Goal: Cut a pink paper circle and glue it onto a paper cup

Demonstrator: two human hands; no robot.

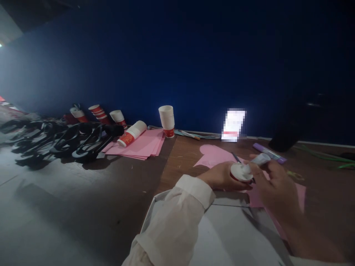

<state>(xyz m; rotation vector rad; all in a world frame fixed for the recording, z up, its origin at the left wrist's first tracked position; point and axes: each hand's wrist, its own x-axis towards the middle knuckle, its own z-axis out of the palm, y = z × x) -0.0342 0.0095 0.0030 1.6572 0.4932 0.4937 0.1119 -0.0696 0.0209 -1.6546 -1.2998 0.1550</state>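
My left hand [222, 176] is closed round a paper cup [240, 172], its white round end turned up toward me with a bit of red at the edge. In my right hand [277, 184] is a pale, translucent glue stick [261, 159], gripped by the fingers. Its lower end meets the white face of the cup. Beneath both hands lie pink paper pieces [212, 154], one with a rounded cut edge. Just beyond my right hand rests a purple-ended tube [269, 153].
A phone with a bright screen [233, 125] leans on the dark blue partition [194, 66]. Left of it stand stacked paper cups [166, 120]; another stack [132, 133] lies on pink sheets [148, 146]. Black strapped gear [88, 142] lines the far left. Green strips [324, 154] lie at right.
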